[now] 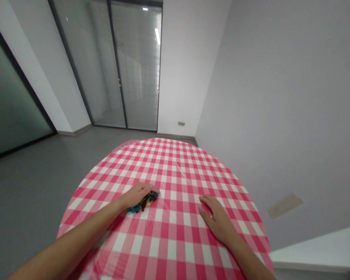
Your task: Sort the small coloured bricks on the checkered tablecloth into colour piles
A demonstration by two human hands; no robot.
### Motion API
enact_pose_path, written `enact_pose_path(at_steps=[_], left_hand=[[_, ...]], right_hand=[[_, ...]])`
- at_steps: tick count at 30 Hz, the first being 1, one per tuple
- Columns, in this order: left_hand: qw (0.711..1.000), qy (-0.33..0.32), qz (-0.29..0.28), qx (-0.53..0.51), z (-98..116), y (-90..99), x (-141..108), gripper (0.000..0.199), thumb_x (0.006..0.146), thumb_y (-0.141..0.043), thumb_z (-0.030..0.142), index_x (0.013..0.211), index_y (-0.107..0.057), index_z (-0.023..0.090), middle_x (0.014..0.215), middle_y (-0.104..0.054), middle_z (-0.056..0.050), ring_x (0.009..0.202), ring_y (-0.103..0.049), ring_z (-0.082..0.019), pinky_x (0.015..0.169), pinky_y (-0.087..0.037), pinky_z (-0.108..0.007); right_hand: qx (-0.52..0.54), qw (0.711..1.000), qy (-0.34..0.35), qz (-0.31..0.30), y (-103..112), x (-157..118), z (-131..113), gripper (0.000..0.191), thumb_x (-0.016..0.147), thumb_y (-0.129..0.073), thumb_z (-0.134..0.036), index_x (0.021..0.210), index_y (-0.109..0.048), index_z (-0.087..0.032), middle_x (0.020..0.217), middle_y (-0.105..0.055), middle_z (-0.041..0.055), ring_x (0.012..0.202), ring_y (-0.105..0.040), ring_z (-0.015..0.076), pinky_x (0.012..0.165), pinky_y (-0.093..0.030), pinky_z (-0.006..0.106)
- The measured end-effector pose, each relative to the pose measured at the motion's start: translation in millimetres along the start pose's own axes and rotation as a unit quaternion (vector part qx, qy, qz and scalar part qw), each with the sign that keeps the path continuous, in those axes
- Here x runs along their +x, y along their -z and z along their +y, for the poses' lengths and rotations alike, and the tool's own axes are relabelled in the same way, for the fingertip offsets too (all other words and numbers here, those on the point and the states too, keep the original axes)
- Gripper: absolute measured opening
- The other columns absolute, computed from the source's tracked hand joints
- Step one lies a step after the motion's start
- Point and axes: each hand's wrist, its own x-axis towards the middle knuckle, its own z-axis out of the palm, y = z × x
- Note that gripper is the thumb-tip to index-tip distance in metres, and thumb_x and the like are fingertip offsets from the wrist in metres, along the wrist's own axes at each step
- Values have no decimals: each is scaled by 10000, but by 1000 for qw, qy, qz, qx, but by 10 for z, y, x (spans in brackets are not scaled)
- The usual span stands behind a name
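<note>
On the left half of the checked tablecloth sits a small heap of multicoloured pieces [147, 201], blue, green, yellow, dark brown and black; they are too small to name for certain. My left hand [138, 194] curves over the heap's far and left sides, its fingers bent round the edge and touching it. Part of the heap is hidden beneath the palm. To the right, my right hand [217, 218] rests on the cloth, thumb apart from the fingers, holding nothing.
A round table with a red and white checked cloth [169, 155] stands in front of me. A grey wall [280, 97] rises close on the right, with a beige cover plate [286, 205]. Glass doors [136, 66] with blinds are at the back, and grey floor [46, 186] lies left.
</note>
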Motion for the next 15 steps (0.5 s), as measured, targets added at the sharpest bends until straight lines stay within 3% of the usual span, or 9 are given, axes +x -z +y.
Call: enact_pose_path(at_steps=[7, 15], left_hand=[[998, -21, -49, -22, 181, -240, 114, 618, 983, -330, 615, 1065, -761, 181, 1140, -743, -102, 1070, -678, -247, 1012, -486, -396], [993, -41, -101, -49, 352, -637, 282, 616, 1013, -296, 569, 1108, -734, 146, 1113, -742, -117, 1063, -675, -244, 989, -495, -394]], right_hand=[[2, 1000, -1, 4, 0, 8, -21, 514, 963, -423, -518, 1281, -632, -173, 1368, -595, 165, 1305, -522, 330, 1104, -422, 558], [0, 1000, 17, 19, -29, 15, 19, 474, 956, -444, -486, 1255, -635, -171, 1346, -606, 171, 1283, -538, 329, 1091, -431, 562]])
